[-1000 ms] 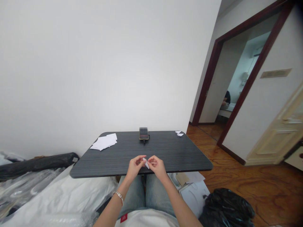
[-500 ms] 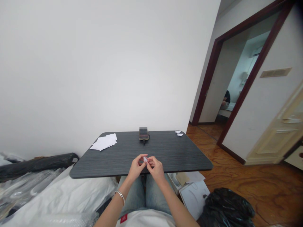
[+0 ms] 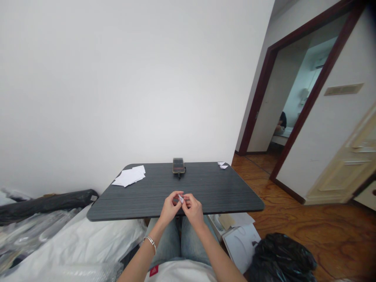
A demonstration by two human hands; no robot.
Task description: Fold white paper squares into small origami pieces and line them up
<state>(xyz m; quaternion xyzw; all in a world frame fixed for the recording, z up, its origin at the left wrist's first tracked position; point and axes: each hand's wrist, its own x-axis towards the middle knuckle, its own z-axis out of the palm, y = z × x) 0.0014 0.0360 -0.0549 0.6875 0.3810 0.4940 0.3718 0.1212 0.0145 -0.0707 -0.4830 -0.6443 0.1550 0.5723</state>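
Observation:
Between both hands is a small folded piece of white paper (image 3: 181, 199), held above the near edge of the dark table (image 3: 158, 199). My left hand (image 3: 170, 205) pinches it from one side with thumb and fingers. From the other side, my right hand (image 3: 192, 207) grips it the same way. Fingertips hide much of the paper. A stack of white paper sheets (image 3: 129, 176) lies on the table at the far left. Two small folded papers (image 3: 223, 166) rest near the far right corner.
A phone-like device (image 3: 178, 166) on a stand is at the table's back edge. White bedding and plastic wrap (image 3: 96, 239) lie at the left. A black plastic bag (image 3: 282, 258) and a white paper bag (image 3: 242, 243) are at the lower right. Someone sits beyond the doorway (image 3: 280, 121).
The folded paper has turned slightly between my fingertips. Both hands stay in nearly the same place, still pinching it.

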